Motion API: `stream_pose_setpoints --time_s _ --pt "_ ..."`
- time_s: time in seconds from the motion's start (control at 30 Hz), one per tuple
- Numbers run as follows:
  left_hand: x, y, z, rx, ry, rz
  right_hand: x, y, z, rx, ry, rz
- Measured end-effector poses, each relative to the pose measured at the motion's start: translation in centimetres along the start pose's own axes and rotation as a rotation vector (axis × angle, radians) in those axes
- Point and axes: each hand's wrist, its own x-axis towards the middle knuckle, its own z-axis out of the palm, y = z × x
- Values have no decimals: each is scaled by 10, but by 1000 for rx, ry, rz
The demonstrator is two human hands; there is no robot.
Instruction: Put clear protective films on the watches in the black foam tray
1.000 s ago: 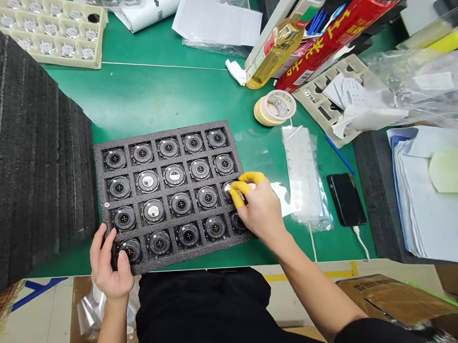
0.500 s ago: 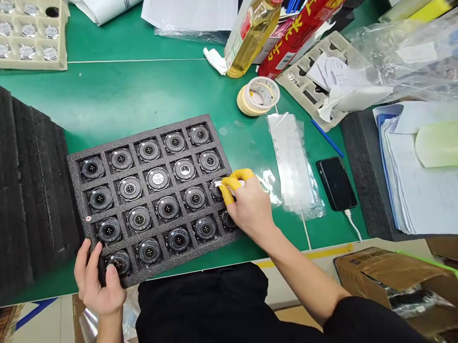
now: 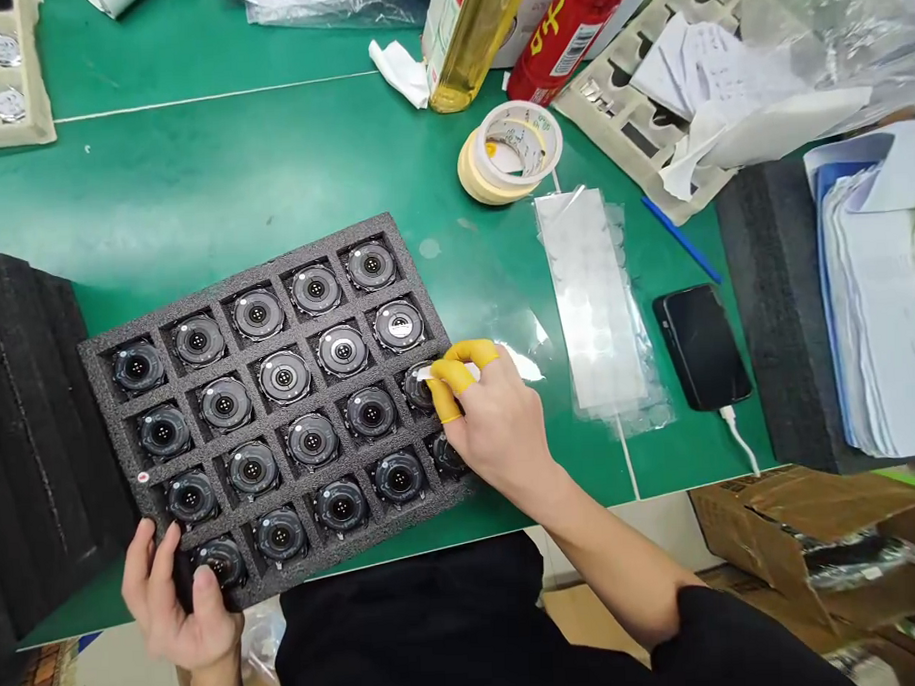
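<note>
The foam tray (image 3: 123, 435) is set lengthwise between the hands, its corner touched by the spread left hand (image 3: 180, 615); a white scrap (image 3: 423, 373) is pinched by the right hand (image 3: 501, 419).

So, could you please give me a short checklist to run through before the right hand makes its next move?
1. Left hand touching the dark grey foam tray at its near left corner: ok.
2. Soft-looking white piece pinched in the right hand: ok.
3. Yellow finger covers on the pinching fingers: ok.
4. White piece at the round black part third from the far end of the right-hand column: ok; whether they touch, cannot tell.
5. Near left corner of the tray fully on the green table: cannot tell; the left hand hides part of it.
6. Black phone apart from the tray: ok.
</note>
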Motion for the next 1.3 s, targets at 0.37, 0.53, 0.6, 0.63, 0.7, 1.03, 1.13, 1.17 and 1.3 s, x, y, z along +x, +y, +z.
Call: stream_pose_setpoints --time_s 0.37,0.53,0.6,0.63,0.7,1.03,1.13,1.17,1.3 --pt "-1 0 0 71 10 -64 -23 29 -11 301 3 -98" --pt "0 2 1 70 8 -54 -10 32 -10 270 34 -131" --pt "0 1 1 62 8 -40 -4 28 -7 245 33 -172" --pt "0 0 1 51 9 -30 -2 26 -6 219 32 -195" --pt "0 0 0 21 8 -11 1 21 -5 149 21 -250" --pt "-2 3 0 20 -1 -52 1 26 -19 18 -5 -563" --pt "-2 3 1 14 19 -44 11 31 -19 -46 31 -641" --pt "-2 2 2 11 23 -36 13 32 -20 -71 32 -675" --pt "-1 1 3 -21 30 8 20 36 -28 -120 -43 -792"
